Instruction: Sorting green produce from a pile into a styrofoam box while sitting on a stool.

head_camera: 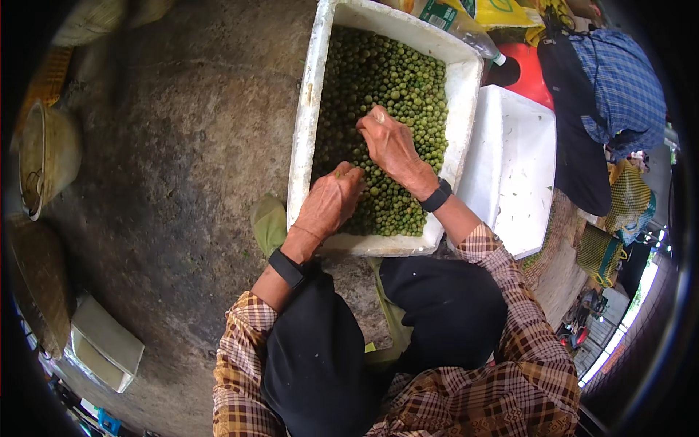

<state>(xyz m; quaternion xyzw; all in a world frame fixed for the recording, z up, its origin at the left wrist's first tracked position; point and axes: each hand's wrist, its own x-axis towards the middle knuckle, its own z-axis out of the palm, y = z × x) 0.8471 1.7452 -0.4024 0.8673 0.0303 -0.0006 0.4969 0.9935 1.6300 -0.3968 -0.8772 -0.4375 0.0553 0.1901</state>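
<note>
A white foam box (462, 109) stands in front of my knees, holding a deep layer of small round green fruits (404, 82). Over the near left part of the fruits is my left hand (336, 196), its fingers curled, with a small bit of green at the fingertips. My right hand (389, 143) bends down over the middle of the fruits, fingertips drawn together. What lies under the fingers of either hand is hidden. Each wrist wears a black band.
A second white foam box (524, 175) adjoins on the right, with green specks inside. Beyond are a plastic bottle (475, 38), a red plastic stool (527, 71) and a person in a blue checked shirt (622, 82). At left stand a round bucket (60, 147) and a foam box (109, 333).
</note>
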